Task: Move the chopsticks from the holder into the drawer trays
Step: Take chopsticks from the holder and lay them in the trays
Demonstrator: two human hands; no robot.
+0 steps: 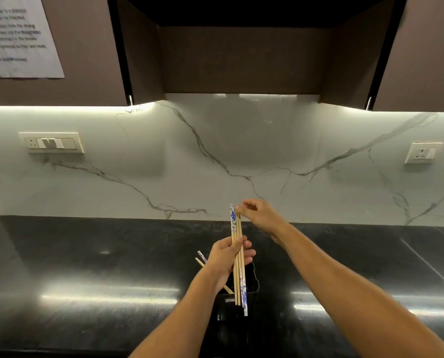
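Your left hand (pixel 227 257) clamped mid-length round the bundle of pale wooden and blue-patterned chopsticks (pixel 239 280) above the black square holder (pixel 252 282), your right hand (pixel 262 215) pinched their tops; light, stiff and slippery, they probably wanted that firm middle grip.

Open counter (pixel 86 267) flanking holder (pixel 253 281), held chopsticks (pixel 235 228) and left hand (pixel 226 259) over its mouth

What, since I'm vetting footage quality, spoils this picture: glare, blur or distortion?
In the head view, strip-light glare streaks the black countertop, wide-angle distortion bows the upper cabinets, the posted notice is too blurred to read, and the black holder nearly merges with it; the chopsticks look sharp.
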